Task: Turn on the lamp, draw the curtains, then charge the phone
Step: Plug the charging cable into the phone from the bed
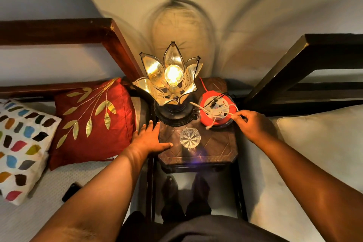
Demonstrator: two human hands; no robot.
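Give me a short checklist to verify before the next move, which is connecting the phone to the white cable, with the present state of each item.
1. Lamp is on: ok, the bulb glows.
2. White cable is in hand: ok, the right hand pinches it beside the red extension reel.
3. Cable's free plug end is reachable: ok, it lies on the side table in front of the reel.
4. Phone is within reach: cannot tell, only a dark object lies on the bed at the left, maybe the phone.
5. Left hand is free: ok, it rests flat on the table edge.
6. Curtains drawn: cannot tell, none in view.
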